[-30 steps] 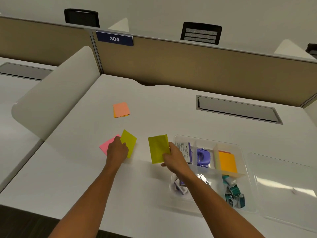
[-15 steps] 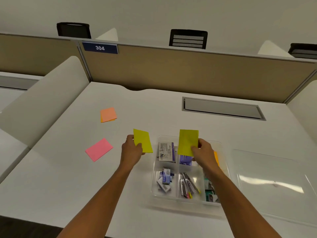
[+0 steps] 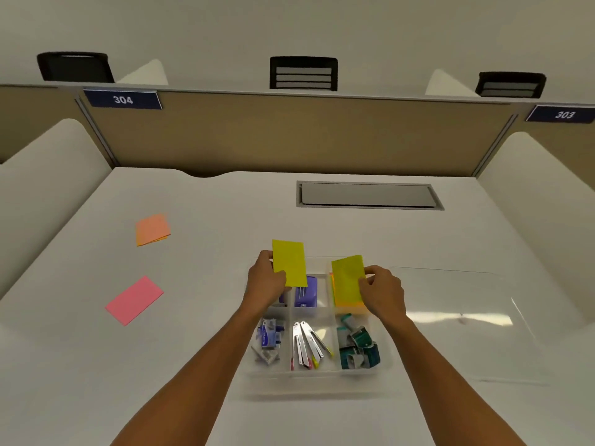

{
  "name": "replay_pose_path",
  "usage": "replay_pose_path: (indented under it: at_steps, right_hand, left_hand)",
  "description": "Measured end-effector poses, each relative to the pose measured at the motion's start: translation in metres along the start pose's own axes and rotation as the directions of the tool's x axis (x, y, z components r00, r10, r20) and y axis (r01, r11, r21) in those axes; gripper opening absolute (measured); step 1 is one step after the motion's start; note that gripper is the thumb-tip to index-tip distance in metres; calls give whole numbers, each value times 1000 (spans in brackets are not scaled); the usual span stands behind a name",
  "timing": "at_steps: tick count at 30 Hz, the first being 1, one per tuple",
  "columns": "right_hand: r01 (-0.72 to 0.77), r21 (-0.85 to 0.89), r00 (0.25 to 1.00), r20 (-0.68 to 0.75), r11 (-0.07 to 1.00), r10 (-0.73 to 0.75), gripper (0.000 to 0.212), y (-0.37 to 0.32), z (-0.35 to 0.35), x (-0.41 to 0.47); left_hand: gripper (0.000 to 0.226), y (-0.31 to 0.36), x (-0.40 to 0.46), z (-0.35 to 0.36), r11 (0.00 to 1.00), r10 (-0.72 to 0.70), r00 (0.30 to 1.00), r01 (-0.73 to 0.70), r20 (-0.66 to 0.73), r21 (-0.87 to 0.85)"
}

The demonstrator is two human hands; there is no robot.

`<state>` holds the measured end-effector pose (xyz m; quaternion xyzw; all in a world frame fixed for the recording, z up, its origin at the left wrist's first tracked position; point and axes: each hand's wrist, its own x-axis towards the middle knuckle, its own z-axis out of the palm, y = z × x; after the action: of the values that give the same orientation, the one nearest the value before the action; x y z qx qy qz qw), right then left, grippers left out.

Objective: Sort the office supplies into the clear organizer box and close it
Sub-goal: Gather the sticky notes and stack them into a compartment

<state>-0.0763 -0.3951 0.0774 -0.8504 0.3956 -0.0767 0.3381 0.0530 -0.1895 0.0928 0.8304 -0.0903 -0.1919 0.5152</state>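
The clear organizer box (image 3: 318,373) lies open on the white desk, its compartments holding staple boxes, clips, green binder clips and a purple stapler (image 3: 306,292). My left hand (image 3: 265,281) pinches a yellow sticky pad (image 3: 289,262) above the box's back left part. My right hand (image 3: 381,292) pinches a second yellow sticky pad (image 3: 347,280) over the back right compartment, on top of an orange pad (image 3: 352,307) lying there. A pink pad (image 3: 134,300) and an orange pad (image 3: 152,229) lie on the desk to the left.
The clear lid (image 3: 463,320) lies flat on the desk right of the box. A grey cable hatch (image 3: 368,195) sits in the desk behind it. White side dividers and a tan partition (image 3: 289,136) enclose the desk.
Both hands have carried their yellow pads rightward over the box. The right pad has come down onto the orange pad in the back right compartment.
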Motion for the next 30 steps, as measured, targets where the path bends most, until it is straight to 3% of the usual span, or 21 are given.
replay_pose_path:
  at_steps: [6, 15, 24, 27, 30]
  right_hand:
    - [-15, -202, 1000, 6, 979, 17, 33, 8, 5, 1]
    - [69, -403, 996, 80, 912, -40, 30, 12, 7, 6]
    - [-13, -285, 998, -62, 958, -5, 27, 18, -19, 8]
    - [-33, -221, 999, -43, 975, 24, 32, 25, -25, 7]
    - [-38, -162, 999, -17, 986, 35, 33, 31, -28, 6]
  left_hand:
    - [31, 14, 1, 35, 995, 29, 998, -34, 54, 98]
    - [34, 23, -5, 69, 991, -35, 995, 22, 94, 133]
    - [39, 32, -8, 104, 988, -153, 974, 154, 170, 7]
    - [43, 35, -10, 115, 988, -154, 971, 147, 182, 49]
    - [28, 38, -13, 124, 982, -141, 972, 112, 189, 155]
